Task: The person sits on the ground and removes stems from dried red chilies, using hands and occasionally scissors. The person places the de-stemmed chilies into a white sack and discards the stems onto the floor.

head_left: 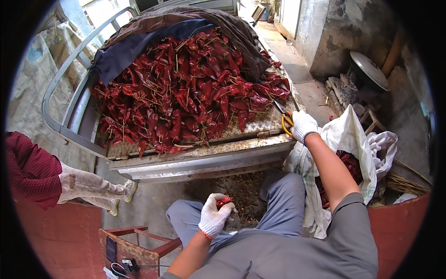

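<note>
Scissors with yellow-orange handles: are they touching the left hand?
Apart. The head view shows the scissors at the right hand, while the left hand is lower, near the lap, with a clear gap.

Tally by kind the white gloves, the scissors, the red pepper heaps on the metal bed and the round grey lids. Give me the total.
White gloves: 2
Scissors: 1
Red pepper heap: 1, counted as a heap because its overlapping peppers cannot be counted
Round grey lid: 1
Total: 5

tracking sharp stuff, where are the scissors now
In the head view, right of centre, the scissors are in the right hand, by the edge of the truck bed, near the red peppers.
</note>
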{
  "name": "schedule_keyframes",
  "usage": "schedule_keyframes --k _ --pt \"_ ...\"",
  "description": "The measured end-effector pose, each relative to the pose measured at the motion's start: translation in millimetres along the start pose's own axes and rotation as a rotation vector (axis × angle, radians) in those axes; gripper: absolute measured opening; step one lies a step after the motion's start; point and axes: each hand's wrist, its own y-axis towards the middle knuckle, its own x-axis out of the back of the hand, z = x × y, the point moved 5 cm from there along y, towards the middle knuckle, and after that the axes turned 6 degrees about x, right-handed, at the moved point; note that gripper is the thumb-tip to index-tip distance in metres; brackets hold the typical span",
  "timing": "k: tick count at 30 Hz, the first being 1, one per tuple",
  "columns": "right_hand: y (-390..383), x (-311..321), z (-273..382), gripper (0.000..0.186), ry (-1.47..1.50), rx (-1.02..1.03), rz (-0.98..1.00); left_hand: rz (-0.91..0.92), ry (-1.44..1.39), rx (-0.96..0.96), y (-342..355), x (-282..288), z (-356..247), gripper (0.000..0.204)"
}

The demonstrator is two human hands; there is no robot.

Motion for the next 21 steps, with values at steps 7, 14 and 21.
schedule_keyframes --k 7,14,21 --pt "-38.8 -5.5 -5.2 0.035 0.215 -0.131 0.226 0.017 -0.061 -0.059 -0.8 -3.1 -9.3 0.027" --pt "-161.6 -5.9 58.7 0.038 1.461 -0.124 0.27 0.137 -0.285 -0.067 -7.8 2.8 -24.7 0.024" --pt "-219.5 46.6 142.9 0.057 0.845 0.54 0.127 0.184 -0.235 -0.061 -17.5 0.0 -39.0 0.02"
